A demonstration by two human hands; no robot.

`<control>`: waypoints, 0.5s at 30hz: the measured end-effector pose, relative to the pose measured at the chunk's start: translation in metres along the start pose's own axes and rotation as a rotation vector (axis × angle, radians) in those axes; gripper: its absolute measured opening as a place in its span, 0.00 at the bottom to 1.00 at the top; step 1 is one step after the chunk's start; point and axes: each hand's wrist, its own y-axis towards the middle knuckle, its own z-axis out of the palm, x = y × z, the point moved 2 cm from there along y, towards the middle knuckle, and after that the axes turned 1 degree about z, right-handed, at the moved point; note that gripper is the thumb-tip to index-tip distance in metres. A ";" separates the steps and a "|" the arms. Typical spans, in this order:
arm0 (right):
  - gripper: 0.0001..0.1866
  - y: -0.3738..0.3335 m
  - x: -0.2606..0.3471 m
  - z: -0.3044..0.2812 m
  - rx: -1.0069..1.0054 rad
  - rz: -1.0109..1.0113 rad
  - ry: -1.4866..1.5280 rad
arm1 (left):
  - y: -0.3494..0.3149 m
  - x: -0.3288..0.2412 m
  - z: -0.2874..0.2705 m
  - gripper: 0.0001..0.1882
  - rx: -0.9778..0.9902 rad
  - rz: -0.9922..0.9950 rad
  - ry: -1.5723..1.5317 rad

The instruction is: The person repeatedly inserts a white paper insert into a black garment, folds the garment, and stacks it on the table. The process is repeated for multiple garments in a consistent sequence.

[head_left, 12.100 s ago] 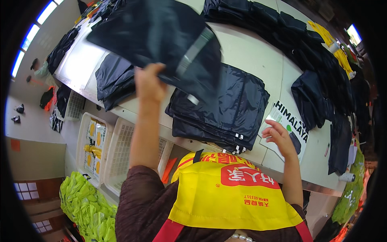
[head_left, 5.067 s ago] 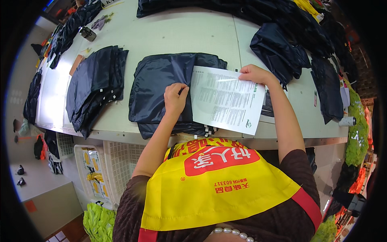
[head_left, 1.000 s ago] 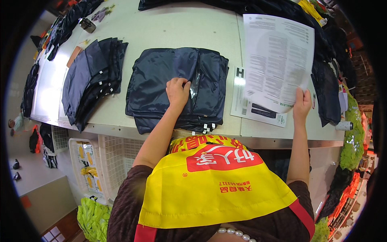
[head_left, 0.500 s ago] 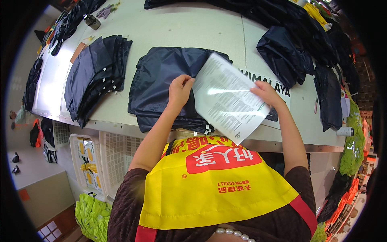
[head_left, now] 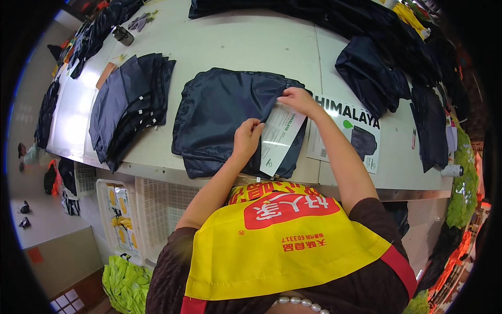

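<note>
A stack of folded navy fabric pieces (head_left: 225, 115) lies on the table in front of me. On its right side is a white printed sheet (head_left: 280, 146), its left part covered by the top fabric. My left hand (head_left: 247, 138) is closed at the fabric's edge, beside the sheet, with thumb and fingers together. My right hand (head_left: 298, 100) pinches the fabric near the sheet's far end. Right of the stack lies a white printed card (head_left: 329, 149) with a picture of a dark cover, partly hidden by my right forearm.
A fanned pile of navy pieces (head_left: 128, 107) with small white tags lies at left. Crumpled dark fabric (head_left: 371, 73) sits at the far right of the table (head_left: 256, 39). A dark bottle (head_left: 123, 35) stands far left. Below the front edge are white plastic baskets (head_left: 159, 201).
The printed sheet went from being held up over the stack to lying partly under the top fabric. My right hand moved left to the fabric, uncovering more of the card.
</note>
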 end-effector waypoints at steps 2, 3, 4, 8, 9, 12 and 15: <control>0.17 -0.027 -0.008 -0.015 0.048 0.364 0.592 | -0.001 0.001 -0.003 0.11 -0.038 -0.033 -0.019; 0.16 -0.042 -0.015 -0.019 0.095 0.372 0.715 | -0.001 0.001 -0.002 0.11 -0.039 -0.030 -0.028; 0.15 -0.056 -0.024 -0.019 0.143 0.379 0.842 | 0.000 0.001 -0.001 0.11 -0.039 -0.027 -0.034; 0.08 -0.095 -0.017 0.018 0.174 0.516 0.716 | 0.000 -0.002 0.001 0.11 0.016 -0.033 -0.043; 0.08 -0.093 -0.017 0.024 0.110 0.481 0.646 | 0.000 -0.005 0.001 0.11 0.049 -0.030 -0.035; 0.08 -0.069 -0.015 0.039 -0.195 0.307 0.686 | -0.002 -0.011 -0.004 0.10 0.137 -0.014 -0.003; 0.11 -0.051 -0.001 0.053 -0.253 0.213 0.993 | 0.002 -0.012 -0.005 0.10 0.171 0.025 -0.015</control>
